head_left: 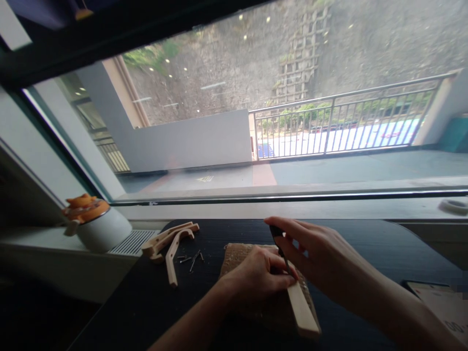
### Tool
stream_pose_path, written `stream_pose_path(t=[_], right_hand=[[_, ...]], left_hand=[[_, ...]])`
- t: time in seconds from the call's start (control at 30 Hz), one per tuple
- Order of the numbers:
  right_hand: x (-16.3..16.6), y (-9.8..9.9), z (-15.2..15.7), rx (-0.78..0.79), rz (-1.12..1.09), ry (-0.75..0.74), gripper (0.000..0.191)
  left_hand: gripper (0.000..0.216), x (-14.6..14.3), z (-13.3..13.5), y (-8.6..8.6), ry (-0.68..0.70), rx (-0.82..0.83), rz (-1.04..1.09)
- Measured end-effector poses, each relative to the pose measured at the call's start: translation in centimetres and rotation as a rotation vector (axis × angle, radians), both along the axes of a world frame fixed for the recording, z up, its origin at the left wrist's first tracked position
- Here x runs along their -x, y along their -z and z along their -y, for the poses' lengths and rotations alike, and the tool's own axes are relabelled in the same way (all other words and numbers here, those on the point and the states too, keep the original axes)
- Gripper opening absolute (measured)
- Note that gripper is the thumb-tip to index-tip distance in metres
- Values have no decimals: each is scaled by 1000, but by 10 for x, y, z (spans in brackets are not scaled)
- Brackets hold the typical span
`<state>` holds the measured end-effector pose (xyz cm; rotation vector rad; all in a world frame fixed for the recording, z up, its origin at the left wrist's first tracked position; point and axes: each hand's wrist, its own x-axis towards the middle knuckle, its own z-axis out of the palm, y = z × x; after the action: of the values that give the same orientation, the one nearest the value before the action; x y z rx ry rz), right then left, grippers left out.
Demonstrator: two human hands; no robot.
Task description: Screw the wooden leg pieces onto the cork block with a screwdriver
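My right hand is closed around the dark handle of a screwdriver, its thin shaft slanting down toward the far end of a pale wooden piece. That end is pinched by my left hand, whose fingers hide where the tip meets the wood. Underneath lies a brown corrugated cardboard pad. Left of the pad, several loose screws rest on the dark table. Beside them are a curved wooden part and a longer wooden part with holes.
A phone or tablet lies at the table's right edge. On the sill at left stands a white pot-like container with an orange figure on top. A white roll sits on the right sill. Behind the table is a large window.
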<state>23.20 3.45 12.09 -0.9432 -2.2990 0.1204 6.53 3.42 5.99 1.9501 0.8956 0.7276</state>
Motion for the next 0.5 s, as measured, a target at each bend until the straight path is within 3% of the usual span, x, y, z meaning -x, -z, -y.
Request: stream_pose_path(t=[0.4,0.5], right_hand=[[-3,-6,-5,-17,111,238,7],[-4,-5,-3,1,131,237,9]], left_hand=[[14,0,0,-3,-26,-58,-76],[15,0,-1,-2,-13,-30,-53]])
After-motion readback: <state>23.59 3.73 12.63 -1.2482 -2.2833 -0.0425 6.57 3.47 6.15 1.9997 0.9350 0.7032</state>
